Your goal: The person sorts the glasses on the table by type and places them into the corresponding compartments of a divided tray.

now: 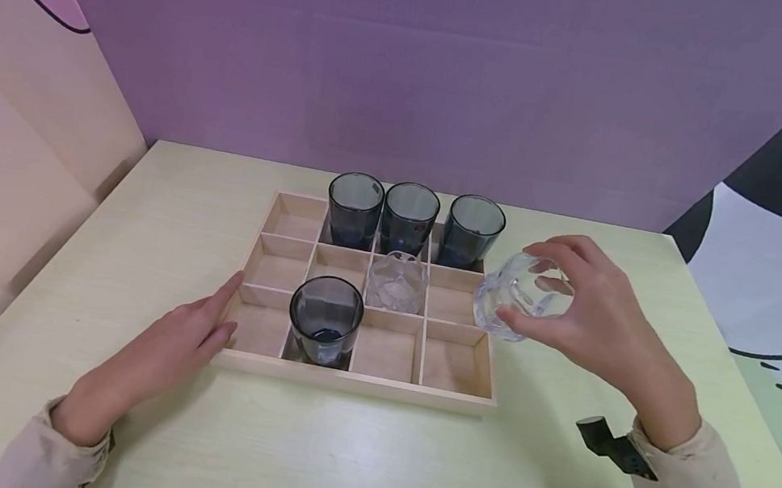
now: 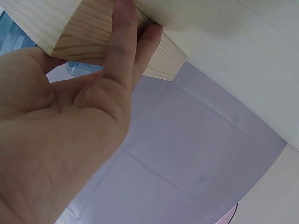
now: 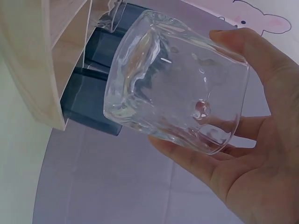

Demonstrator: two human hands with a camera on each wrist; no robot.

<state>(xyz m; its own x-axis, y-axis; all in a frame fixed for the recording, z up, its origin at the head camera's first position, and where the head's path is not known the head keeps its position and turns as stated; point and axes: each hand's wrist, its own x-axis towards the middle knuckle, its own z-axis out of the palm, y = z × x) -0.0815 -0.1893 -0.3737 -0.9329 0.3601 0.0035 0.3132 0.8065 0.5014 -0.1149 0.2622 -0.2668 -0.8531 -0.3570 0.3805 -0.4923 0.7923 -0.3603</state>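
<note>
My right hand (image 1: pixel 591 313) grips a clear glass (image 1: pixel 520 292) between thumb and fingers. The glass is tilted, its base toward the tray, and hangs by the right edge of a wooden compartment tray (image 1: pixel 374 384). In the right wrist view, the clear glass (image 3: pixel 182 88) shows a wavy, moulded wall. My left hand (image 1: pixel 165 351) touches the tray's left side with fairly straight fingers, as the left wrist view also shows against the tray wall (image 2: pixel 88 35). Another clear glass (image 1: pixel 397 284) stands in the middle row, third compartment from the left.
Three dark grey glasses (image 1: pixel 354 211) stand along the back row, in the second to fourth compartments. One more dark glass (image 1: pixel 325 321) stands in the front row, second compartment. The tray lies on a pale table (image 1: pixel 364 460), with a purple backdrop (image 1: pixel 413 68) behind.
</note>
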